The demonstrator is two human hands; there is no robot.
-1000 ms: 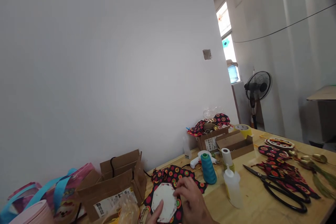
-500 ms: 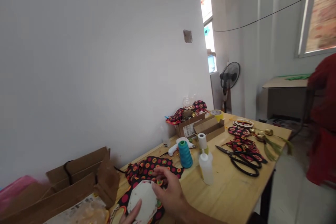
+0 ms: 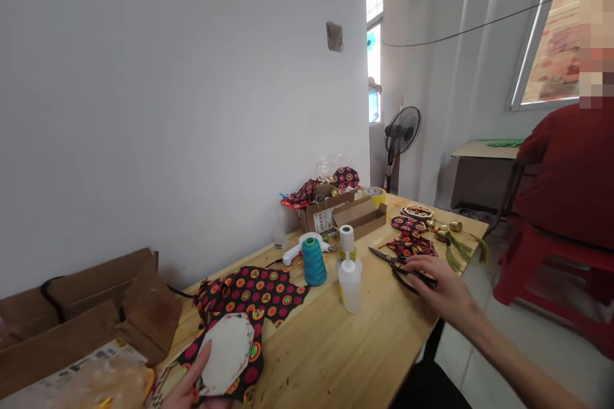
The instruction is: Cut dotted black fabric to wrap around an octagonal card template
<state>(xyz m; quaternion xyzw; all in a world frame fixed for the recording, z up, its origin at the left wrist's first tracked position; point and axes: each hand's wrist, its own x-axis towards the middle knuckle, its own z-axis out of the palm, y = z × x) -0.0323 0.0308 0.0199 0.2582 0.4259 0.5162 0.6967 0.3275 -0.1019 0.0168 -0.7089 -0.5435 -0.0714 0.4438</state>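
Note:
At the bottom, my left hand (image 3: 188, 385) holds a white octagonal piece (image 3: 229, 353) by its left edge, thumb on top. Dark fabric with round red and orange patterns lies under that piece, and more patterned fabric (image 3: 259, 287) is spread behind it. My right hand (image 3: 439, 284) is over the handles of the black scissors (image 3: 384, 257) at the table's right side, fingers closed around a handle. The blades point left and back. Patterned fabric scraps (image 3: 412, 245) lie just behind the scissors.
A teal thread cone (image 3: 314, 263), a squeeze bottle (image 3: 350, 286) and a white glue gun (image 3: 291, 255) stand or lie mid-table. Cardboard boxes (image 3: 362, 217) are at the back, another (image 3: 151, 316) at left. A person in red (image 3: 570, 172) sits beyond the table's right edge (image 3: 444, 294).
My right hand has left the white piece and moved right to the scissors, closing on a handle. My left hand still holds the piece. The camera view has turned right.

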